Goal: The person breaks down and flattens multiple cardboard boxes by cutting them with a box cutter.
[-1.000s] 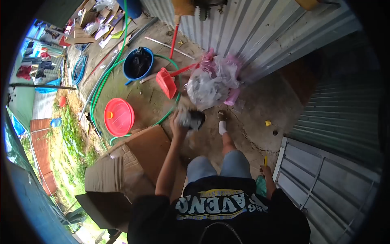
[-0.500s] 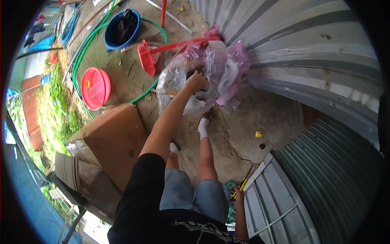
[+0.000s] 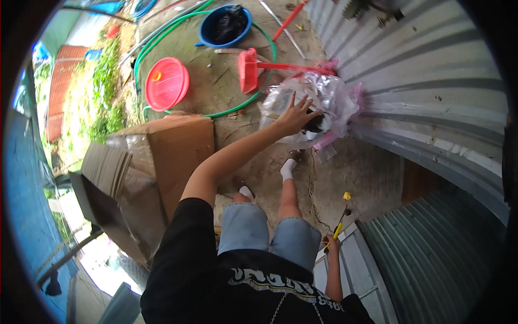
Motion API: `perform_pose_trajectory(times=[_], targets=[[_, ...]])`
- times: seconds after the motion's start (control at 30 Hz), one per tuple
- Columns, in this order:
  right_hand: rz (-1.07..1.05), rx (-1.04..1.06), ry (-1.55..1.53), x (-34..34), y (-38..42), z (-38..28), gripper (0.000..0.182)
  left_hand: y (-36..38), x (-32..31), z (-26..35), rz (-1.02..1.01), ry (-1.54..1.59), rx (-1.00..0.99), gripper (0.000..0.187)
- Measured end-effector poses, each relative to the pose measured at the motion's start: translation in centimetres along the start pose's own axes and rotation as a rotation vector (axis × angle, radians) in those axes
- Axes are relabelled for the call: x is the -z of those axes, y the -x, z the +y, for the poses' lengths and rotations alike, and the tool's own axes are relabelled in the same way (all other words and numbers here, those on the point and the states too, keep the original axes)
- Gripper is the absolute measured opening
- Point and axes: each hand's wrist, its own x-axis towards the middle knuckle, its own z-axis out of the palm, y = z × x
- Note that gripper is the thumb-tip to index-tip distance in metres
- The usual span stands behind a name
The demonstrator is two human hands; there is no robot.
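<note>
My left hand (image 3: pixel 295 116) reaches forward with its fingers spread, over the near side of a pile of clear and pink plastic bags (image 3: pixel 337 102). A black item (image 3: pixel 314 124) lies in the bags just beside its fingers. Low on the right, my right hand (image 3: pixel 331 244) is closed around a yellow-handled tool (image 3: pixel 338 231) with a thin dark shaft that points away from me. The tool's exact kind is too small to tell.
A red dustpan (image 3: pixel 248 71) with a long handle lies behind the bags. Further left are a pink-red basin (image 3: pixel 167 83), a blue tub (image 3: pixel 225 26) and a green hose (image 3: pixel 232 110). Cardboard boxes (image 3: pixel 181 151) stand at the left, a corrugated metal wall (image 3: pixel 421 81) at the right.
My left hand has opened and its fingers have spread; the black item it was at lies in the bags. My right hand has lifted forward with the tool. The view has shifted.
</note>
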Motion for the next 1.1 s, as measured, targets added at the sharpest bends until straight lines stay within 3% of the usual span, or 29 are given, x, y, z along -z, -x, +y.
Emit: perform_pose_trajectory(times=[0.07, 0.17, 0.3, 0.43, 0.5, 0.57, 0.7, 0.77, 0.83, 0.97, 1.03, 1.1], targets=[[-0.012, 0.032, 0.079, -0.3, -0.2, -1.3, 0.016, 5.0, 3.5, -0.1, 0.145, 0.067, 0.107, 0.072], [-0.045, 0.178, 0.246, -1.5, -1.3, -3.0, 0.016, 15.9, 8.7, 0.1, 0.203, 0.200, 0.331, 0.067], [0.063, 0.480, 0.636, -4.1, -3.0, -5.4, 0.020, 33.7, 13.5, 1.4, 0.360, 0.237, 0.814, 0.058], [0.290, 0.881, 0.819, -12.3, 2.7, -8.5, 0.036, 51.3, 17.5, 4.0, 0.653, 0.023, 1.261, 0.050], [0.251, 0.935, 0.818, -17.1, 4.1, -9.1, 0.038, 58.6, 19.1, 4.8, 0.704, -0.100, 1.382, 0.049], [0.138, 1.007, 0.823, -21.2, 4.3, -9.9, 0.041, 63.6, 19.7, 4.6, 0.703, -0.103, 1.636, 0.048], [-0.258, 1.125, 0.804, -30.4, 1.7, -10.4, 0.034, 66.6, 17.1, 1.8, 0.636, 0.058, 1.653, 0.051], [-0.339, 1.123, 0.858, -35.6, 8.0, -11.3, 0.031, 65.3, 15.3, -0.3, 0.591, 0.047, 1.671, 0.049], [-0.571, 1.202, 0.873, -39.1, 16.5, -12.8, 0.024, 63.9, 14.5, -2.0, 0.542, 0.025, 1.689, 0.046], [-0.731, 1.042, 0.746, -44.1, 14.6, -14.8, 0.022, 62.5, 13.4, -4.7, 0.694, -0.095, 1.644, 0.030], [-0.739, 1.048, 0.757, -46.0, 14.3, -17.0, 0.022, 61.9, 13.7, -5.8, 0.860, -0.198, 1.600, 0.024], [-0.749, 0.974, 0.702, -47.7, 13.0, -19.4, 0.024, 62.0, 14.6, -8.1, 0.889, -0.245, 1.649, 0.023]])
